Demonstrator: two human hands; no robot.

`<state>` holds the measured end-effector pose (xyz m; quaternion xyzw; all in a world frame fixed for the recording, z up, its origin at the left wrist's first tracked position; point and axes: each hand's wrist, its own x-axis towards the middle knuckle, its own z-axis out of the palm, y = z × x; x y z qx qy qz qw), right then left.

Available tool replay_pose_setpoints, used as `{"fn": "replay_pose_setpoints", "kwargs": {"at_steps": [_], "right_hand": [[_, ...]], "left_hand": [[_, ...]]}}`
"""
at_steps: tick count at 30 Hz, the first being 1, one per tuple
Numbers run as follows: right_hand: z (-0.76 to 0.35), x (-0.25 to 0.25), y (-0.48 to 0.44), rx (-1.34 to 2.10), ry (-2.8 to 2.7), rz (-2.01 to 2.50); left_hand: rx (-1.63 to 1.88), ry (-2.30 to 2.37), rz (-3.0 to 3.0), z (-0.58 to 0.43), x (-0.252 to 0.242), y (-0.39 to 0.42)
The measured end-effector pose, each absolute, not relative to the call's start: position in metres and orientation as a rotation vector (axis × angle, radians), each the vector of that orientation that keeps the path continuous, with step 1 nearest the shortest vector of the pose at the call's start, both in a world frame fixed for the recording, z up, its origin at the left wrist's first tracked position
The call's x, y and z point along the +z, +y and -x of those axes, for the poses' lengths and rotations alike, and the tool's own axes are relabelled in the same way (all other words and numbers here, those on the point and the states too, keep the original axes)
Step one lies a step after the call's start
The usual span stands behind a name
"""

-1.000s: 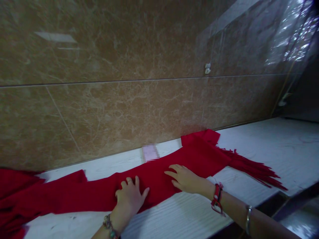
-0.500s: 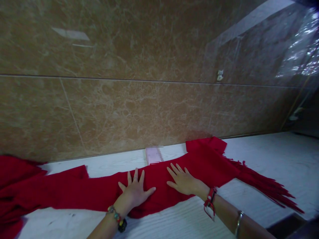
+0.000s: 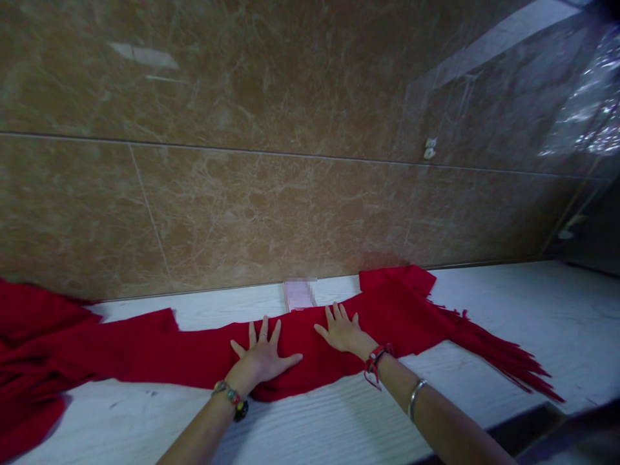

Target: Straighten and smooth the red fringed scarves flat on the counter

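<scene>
A long red fringed scarf (image 3: 203, 355) lies stretched across the white tabletop, bunched in loose folds at the far left and with its fringe fanned out on the right. My left hand (image 3: 264, 358) rests flat on the middle of the cloth, fingers spread, a ring on one finger and a beaded bracelet at the wrist. To its right, my right hand (image 3: 343, 332) also presses palm-down on the fabric with fingers apart, wearing a red band and a silver bangle. Just behind the scarf's upper edge sits a small pink block (image 3: 298, 295), partly blurred and partly covered by the cloth.
A brown marbled tile wall (image 3: 271, 213) rises right behind the tabletop (image 3: 504, 303). A small white figure (image 3: 429, 148) is on the wall. Something dark (image 3: 523, 426) shows at the lower right edge.
My right hand has slid slightly up and left across the scarf, while my left hand keeps its place on the cloth. The camera view has shifted a little.
</scene>
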<state>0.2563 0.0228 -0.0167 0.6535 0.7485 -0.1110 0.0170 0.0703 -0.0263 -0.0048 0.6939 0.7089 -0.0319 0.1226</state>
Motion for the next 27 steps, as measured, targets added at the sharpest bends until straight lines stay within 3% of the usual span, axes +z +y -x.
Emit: {"fn": "replay_pose_setpoints", "kwargs": {"at_steps": [27], "right_hand": [[-0.231, -0.028, 0.023, -0.324, 2.479, -2.238]], "left_hand": [[0.056, 1.955, -2.362, -0.077, -0.014, -0.038]]}}
